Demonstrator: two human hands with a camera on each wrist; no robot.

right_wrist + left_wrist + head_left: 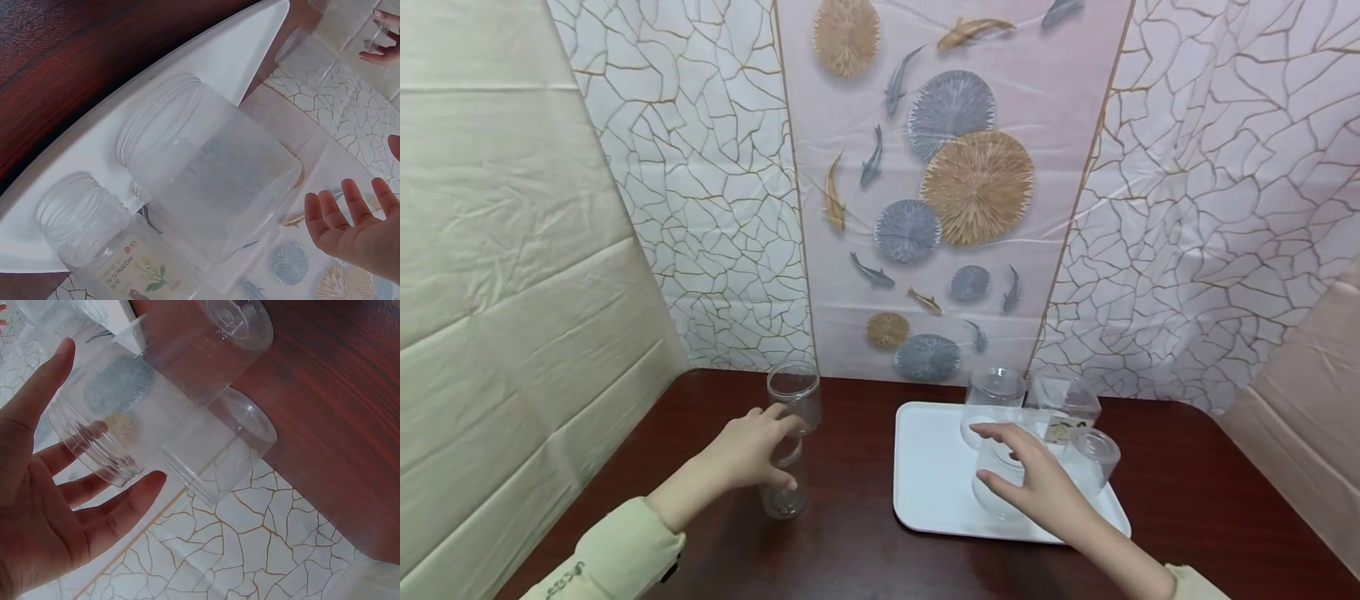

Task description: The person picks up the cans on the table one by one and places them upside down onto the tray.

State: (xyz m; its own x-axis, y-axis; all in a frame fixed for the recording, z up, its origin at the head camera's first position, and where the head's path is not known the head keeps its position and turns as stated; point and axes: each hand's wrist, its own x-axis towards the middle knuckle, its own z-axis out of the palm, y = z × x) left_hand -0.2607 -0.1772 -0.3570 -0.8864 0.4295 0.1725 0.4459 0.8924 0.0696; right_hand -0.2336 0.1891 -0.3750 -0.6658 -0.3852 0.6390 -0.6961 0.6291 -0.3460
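A broad lane crossed the desk [850,483] between the left hand [756,448] and the white tray [925,467]. Behind the near jar [785,498] beside that hand, a farther jar [797,392] blocked the way forward; on the tray, a round jar [994,393] and a labelled jar [1063,427] obstructed space beyond the right hand [1036,479].
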